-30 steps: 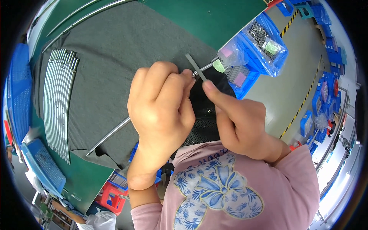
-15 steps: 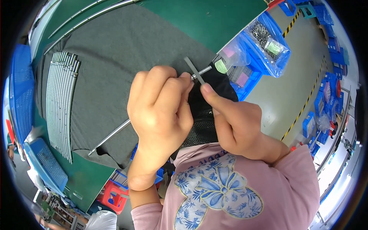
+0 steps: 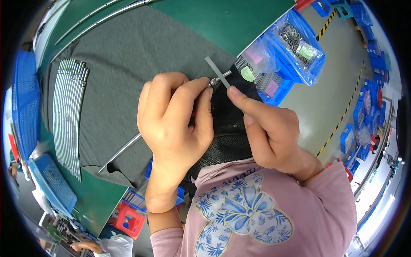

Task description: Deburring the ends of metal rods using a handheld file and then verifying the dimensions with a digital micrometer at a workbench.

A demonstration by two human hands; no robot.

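Observation:
My left hand [image 3: 173,118] is closed around a slim metal rod [image 3: 123,150], whose lower end rests by the edge of a dark grey cloth [image 3: 132,64]. Beyond my fingertips the rod shows a stepped collar and a thinner tip. Between thumb and fingers, my right hand [image 3: 274,132] pinches a flat grey strip [image 3: 216,70], possibly a file. The strip lies across the rod's thin tip, seemingly touching it. My right fingers under the thumb are partly hidden. To the left on the cloth, several similar metal rods [image 3: 68,118] lie side by side.
A blue bin [image 3: 314,70] with small metal parts stands right of the green table [image 3: 222,21], beside a blue tray [image 3: 282,92] of thin rods. Longer tubes [image 3: 109,19] lie at the far left. Blue baskets [image 3: 53,182] flank the left edge; a red stool [image 3: 128,220] stands below.
My left hand and the rod's tip have shifted slightly left, uncovering the collar. My right hand has moved slightly right and down, while the strip still crosses the tip.

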